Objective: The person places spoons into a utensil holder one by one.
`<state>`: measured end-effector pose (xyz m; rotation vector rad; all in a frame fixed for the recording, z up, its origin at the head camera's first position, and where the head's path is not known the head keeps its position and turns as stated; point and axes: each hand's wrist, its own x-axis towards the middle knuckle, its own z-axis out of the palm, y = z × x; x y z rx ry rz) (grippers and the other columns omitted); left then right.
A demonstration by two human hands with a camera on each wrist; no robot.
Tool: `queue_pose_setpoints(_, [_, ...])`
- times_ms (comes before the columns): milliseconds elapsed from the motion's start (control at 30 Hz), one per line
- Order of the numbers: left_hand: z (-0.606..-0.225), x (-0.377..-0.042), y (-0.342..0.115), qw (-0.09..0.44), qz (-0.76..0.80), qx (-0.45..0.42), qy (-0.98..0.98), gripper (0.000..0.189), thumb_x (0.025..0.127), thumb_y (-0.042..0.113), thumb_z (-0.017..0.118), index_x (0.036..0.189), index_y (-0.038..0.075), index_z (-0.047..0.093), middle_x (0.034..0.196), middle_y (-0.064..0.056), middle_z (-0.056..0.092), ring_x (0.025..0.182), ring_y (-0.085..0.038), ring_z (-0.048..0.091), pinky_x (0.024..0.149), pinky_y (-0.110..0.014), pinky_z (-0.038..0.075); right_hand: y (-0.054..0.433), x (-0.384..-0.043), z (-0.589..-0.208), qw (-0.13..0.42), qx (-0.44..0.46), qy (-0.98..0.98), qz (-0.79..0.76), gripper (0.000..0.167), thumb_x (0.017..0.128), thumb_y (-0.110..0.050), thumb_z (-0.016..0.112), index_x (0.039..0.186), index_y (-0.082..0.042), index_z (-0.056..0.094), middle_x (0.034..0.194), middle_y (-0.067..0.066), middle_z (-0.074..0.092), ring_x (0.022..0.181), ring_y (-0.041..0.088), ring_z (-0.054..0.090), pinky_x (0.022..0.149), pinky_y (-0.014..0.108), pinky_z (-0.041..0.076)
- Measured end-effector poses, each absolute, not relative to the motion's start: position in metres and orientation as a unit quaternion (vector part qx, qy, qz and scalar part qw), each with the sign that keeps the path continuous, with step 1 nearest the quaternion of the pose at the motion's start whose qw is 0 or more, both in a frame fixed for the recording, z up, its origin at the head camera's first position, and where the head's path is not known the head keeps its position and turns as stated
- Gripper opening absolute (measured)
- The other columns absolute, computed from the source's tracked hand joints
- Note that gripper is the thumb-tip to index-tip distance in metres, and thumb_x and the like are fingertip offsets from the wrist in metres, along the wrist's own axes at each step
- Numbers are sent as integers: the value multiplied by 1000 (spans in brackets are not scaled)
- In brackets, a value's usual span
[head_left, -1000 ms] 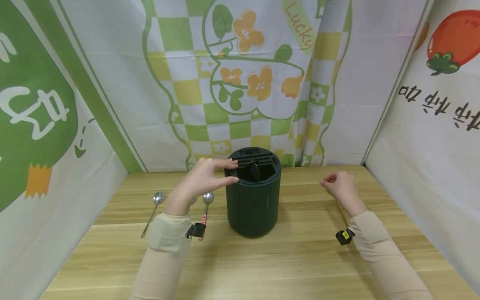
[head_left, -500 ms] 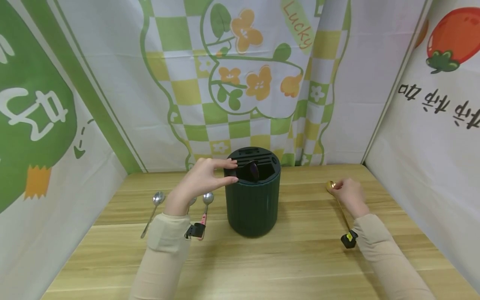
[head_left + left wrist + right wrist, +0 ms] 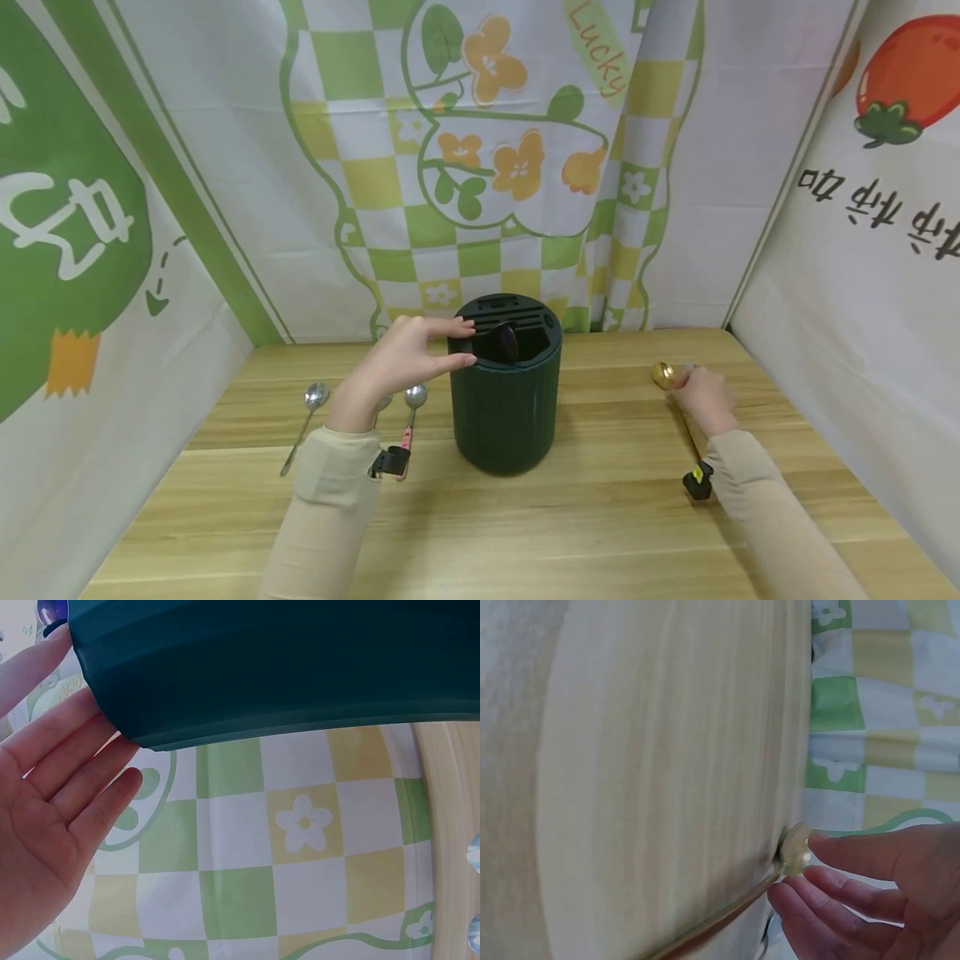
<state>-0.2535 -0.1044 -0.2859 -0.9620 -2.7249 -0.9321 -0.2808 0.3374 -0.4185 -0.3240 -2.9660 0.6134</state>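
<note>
A dark green ribbed utensil holder [image 3: 504, 417] stands upright on the wooden table. My left hand [image 3: 390, 358] holds its left rim, thumb at the front and a finger on top. In the left wrist view the other fingers meet its side. A dark purple rounded thing [image 3: 508, 342] sticks up from its front compartment. My right hand [image 3: 707, 400] is beside a gold spoon [image 3: 663, 375] lying on the table. In the right wrist view the thumb and fingers stand apart close to its bowl [image 3: 796, 849]; whether they touch it is unclear. A silver thing [image 3: 690, 367] shows behind that hand.
To the left lie a silver spoon [image 3: 317, 396] and one with a pink handle [image 3: 416, 396]. Another spoon [image 3: 385, 402] is mostly hidden behind my left wrist. Printed cloth [image 3: 517, 167] hangs along the table's back and sides.
My right hand has drawn back slightly to the right and toward me, uncovering the gold spoon's bowl and the silver thing. The left hand and the holder have stayed put.
</note>
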Motion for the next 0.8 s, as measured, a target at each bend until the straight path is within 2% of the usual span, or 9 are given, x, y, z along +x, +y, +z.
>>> queue_pose_setpoints(167, [-287, -254, -104, 52, -307, -315, -896, 42, 86, 36, 69, 123, 15, 66, 134, 3, 58, 42, -10, 43, 64, -30, 40, 341, -286, -426, 40, -114, -973, 196, 21, 76, -22, 72, 83, -4, 63, 88, 24, 65, 85, 44, 62, 56, 44, 46])
queue_pose_setpoints(367, [-288, -254, -105, 54, -304, -317, -897, 43, 86, 38, 69, 123, 15, 65, 134, 3, 57, 40, -11, 43, 69, -31, 41, 341, -291, -430, 27, -132, -972, 194, 22, 77, -22, 73, 83, -3, 64, 92, 28, 64, 90, 46, 61, 62, 50, 48])
queue_pose_setpoints(500, [-288, -254, -105, 54, -304, -317, -897, 44, 86, 38, 69, 123, 15, 65, 134, 3, 57, 36, -9, 34, 69, -31, 42, 341, -293, -430, 15, -138, -972, 189, 29, 78, -24, 72, 86, 2, 61, 96, 34, 61, 92, 49, 60, 63, 52, 49])
queue_pose_setpoints(600, [-287, -254, -105, 52, -305, -315, -897, 44, 86, 38, 68, 123, 15, 65, 134, 4, 57, 40, -7, 38, 72, -31, 42, 341, -294, -429, 7, -145, -972, 187, 37, 78, -25, 71, 92, 7, 59, 101, 38, 58, 94, 51, 59, 65, 53, 49])
queue_pose_setpoints(800, [-287, -254, -105, 47, -308, -313, -897, 43, 87, 36, 68, 124, 14, 65, 135, 4, 57, 48, -12, 50, 78, -32, 41, 341, -296, -428, -8, -154, -969, 191, 47, 78, -25, 71, 104, 12, 58, 109, 40, 56, 99, 51, 57, 70, 54, 49])
